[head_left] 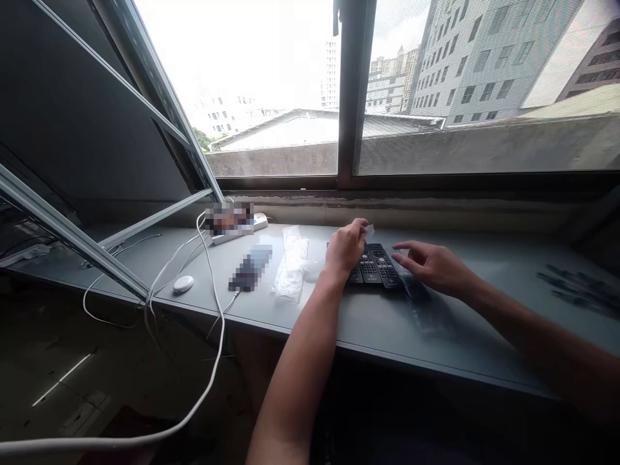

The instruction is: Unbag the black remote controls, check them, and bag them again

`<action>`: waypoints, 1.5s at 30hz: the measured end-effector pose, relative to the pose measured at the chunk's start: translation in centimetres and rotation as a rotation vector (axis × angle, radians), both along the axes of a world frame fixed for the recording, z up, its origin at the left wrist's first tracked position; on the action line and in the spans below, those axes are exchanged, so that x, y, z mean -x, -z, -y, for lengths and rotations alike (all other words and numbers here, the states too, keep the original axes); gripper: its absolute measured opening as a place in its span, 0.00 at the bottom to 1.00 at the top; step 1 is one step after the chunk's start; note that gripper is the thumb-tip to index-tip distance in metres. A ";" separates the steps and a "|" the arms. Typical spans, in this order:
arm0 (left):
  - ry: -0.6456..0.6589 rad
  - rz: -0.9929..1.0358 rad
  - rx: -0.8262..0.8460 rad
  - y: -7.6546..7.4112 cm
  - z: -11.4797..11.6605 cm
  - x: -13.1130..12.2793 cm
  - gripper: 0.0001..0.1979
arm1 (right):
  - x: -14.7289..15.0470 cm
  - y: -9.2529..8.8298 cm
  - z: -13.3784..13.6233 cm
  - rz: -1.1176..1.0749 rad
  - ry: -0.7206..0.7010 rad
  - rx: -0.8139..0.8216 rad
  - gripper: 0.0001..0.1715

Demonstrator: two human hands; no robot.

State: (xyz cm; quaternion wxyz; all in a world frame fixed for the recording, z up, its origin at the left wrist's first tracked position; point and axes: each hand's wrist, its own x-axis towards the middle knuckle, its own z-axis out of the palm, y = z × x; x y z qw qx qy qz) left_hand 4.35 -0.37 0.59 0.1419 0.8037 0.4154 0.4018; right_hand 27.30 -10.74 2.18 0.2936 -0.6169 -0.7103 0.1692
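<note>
My left hand (345,247) is closed in a pinch on a small clear plastic piece (369,229), held just above the far end of the black remote controls (376,265) lying side by side on the grey ledge (378,323). My right hand (433,266) hovers to the right of the remotes, fingers stretched toward them and apart, with nothing in it. A clear plastic bag (426,303) lies under and in front of my right hand.
Crumpled clear plastic bags (292,265) lie left of the remotes. Further left are a phone (250,268) on a cable, a white power strip (237,227), a small white oval device (183,283) and white cables (213,310). Dark items (576,287) lie far right.
</note>
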 end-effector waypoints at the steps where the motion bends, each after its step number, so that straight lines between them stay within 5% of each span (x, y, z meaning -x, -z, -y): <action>1: 0.001 -0.019 0.006 0.0 0.2 -0.1 0.16 | 0.1 0.0 0.0 -0.017 -0.013 -0.010 0.42; 9: 0.237 -0.060 -0.117 -0.3 2.1 -2.0 0.17 | -0.1 0.8 -0.7 -0.141 -0.037 -0.098 0.49; 13: 0.292 -0.080 -0.168 -0.1 2.7 -3.0 0.12 | -0.1 0.3 -0.5 -0.244 -0.070 -0.062 0.39; 26: 0.256 -0.034 -0.177 -0.1 2.6 -2.6 0.17 | 0.4 -1.2 0.5 -0.327 0.150 -0.170 0.29; 40: 0.167 -0.040 -0.177 -0.4 2.2 -2.0 0.16 | -0.4 -1.3 -0.9 -0.799 0.291 -0.590 0.16; 45: 0.218 0.204 0.032 -0.5 1.9 -2.1 0.17 | -0.6 -1.0 -1.1 -0.810 0.128 -0.557 0.30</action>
